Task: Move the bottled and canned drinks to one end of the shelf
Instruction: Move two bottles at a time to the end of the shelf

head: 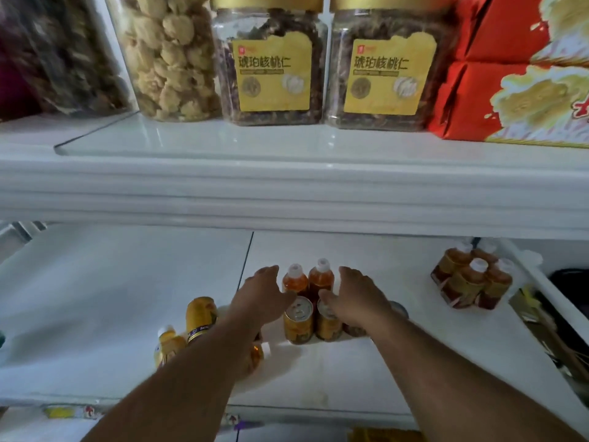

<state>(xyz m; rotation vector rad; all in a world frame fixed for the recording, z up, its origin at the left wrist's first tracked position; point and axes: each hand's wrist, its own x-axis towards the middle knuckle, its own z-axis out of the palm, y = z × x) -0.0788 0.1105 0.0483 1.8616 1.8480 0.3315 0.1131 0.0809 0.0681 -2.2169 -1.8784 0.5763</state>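
Presently I note left hand (261, 293) and right hand (358, 303) open, flanking rigid, top-heavy cans (298, 323); take them low.

Two bare forearms and hands, seen from above

Both arms are uncovered along all their visible length — no sleeve, cuff or glove shows on either. The left hand (259, 296) and the right hand (357, 301) carry no ring, watch, band or bracelet that can be made out. The forearms are slim and smooth, widening toward the lower edge of the view — fingernails and finer marks are too blurred to tell.
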